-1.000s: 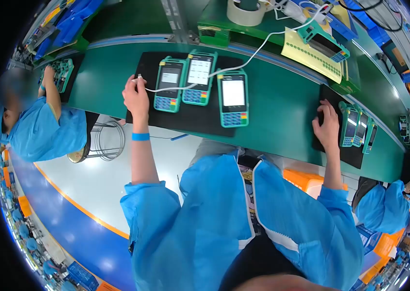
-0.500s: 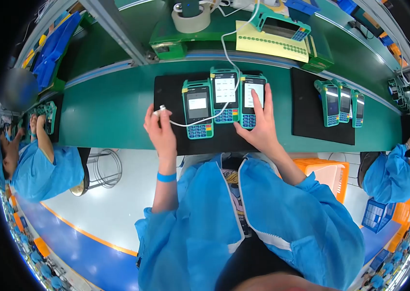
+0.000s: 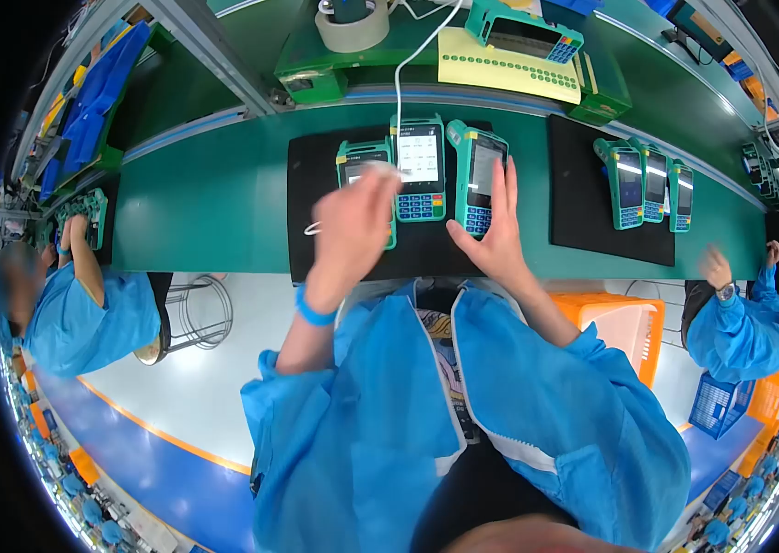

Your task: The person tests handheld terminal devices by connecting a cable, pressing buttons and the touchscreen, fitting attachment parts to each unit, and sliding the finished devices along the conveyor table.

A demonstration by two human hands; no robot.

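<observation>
Three green card terminals stand side by side on a black mat [image 3: 306,198]. My left hand [image 3: 353,221], blurred by motion, holds the white cable [image 3: 399,83] by its plug end, above the left terminal [image 3: 364,155] and partly hiding it. The middle terminal [image 3: 420,166] shows a lit screen with icons. My right hand [image 3: 497,230] has its fingers apart and rests against the right edge of the right terminal [image 3: 480,180], which is tilted up on its side.
A second black mat [image 3: 583,203] with three terminals [image 3: 654,189] lies to the right. On the shelf are a tape roll [image 3: 353,28], a yellow sheet [image 3: 509,69] and another terminal [image 3: 523,35]. Co-workers sit at left [image 3: 94,318] and right [image 3: 744,332].
My left hand has moved right and up with the cable plug, over the left terminal. The right terminal is now turned and tilted beside my right hand, whose fingers have left its screen.
</observation>
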